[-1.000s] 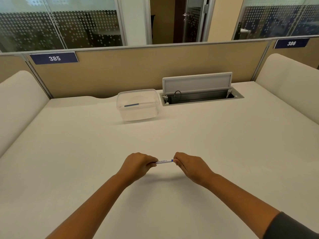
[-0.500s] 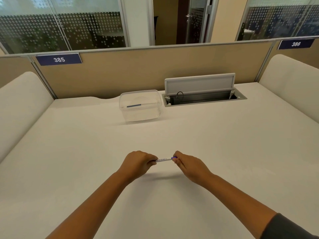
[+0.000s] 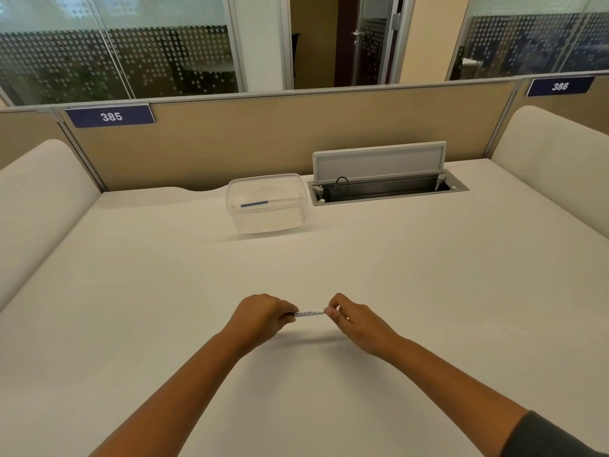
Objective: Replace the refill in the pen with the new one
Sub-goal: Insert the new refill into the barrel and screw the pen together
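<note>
A thin white pen (image 3: 309, 313) with dark printed lettering is held level just above the white desk (image 3: 428, 275). My left hand (image 3: 262, 316) is closed around its left end and hides that end. My right hand (image 3: 354, 319) pinches its right end between thumb and fingertips, covering the tip there. Farther back, a clear plastic box (image 3: 267, 203) holds a slim blue refill (image 3: 254, 203) lying flat inside.
An open cable tray (image 3: 385, 189) with a raised grey lid is set into the desk right of the box. A beige partition (image 3: 280, 143) with labels 385 and 386 closes the far edge. Padded white dividers flank both sides.
Both hands keep hold of the pen in nearly the same spot. The blue bit seen at the pen's right end is now covered by my right fingers.
</note>
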